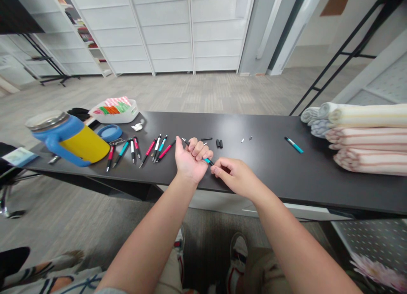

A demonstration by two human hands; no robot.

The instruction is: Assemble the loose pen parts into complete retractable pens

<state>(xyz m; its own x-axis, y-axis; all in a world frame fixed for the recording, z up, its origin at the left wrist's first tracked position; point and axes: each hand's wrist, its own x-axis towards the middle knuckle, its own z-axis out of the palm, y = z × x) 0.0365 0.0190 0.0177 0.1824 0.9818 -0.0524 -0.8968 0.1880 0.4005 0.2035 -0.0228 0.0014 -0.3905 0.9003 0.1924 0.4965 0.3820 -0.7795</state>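
Note:
My left hand (191,158) is closed around a teal and black pen (208,161) over the near part of the black table (270,166); the pen's tip pokes out past my fingers. Beside it, my right hand (233,175) pinches the pen's teal rear end between thumb and fingertips. A row of several red, teal and white pens (149,149) lies just left of my left hand. Two small black pen parts (219,143) and a thin black piece (206,138) lie just beyond my hands. Another teal pen (294,145) lies alone to the right.
A yellow and blue lidded jug (70,139) lies tipped at the table's left end, next to a blue lid (110,132) and a white tray (116,109) of coloured items. Folded striped towels (365,137) are stacked at the right. Tiny metal bits (246,138) lie mid-table.

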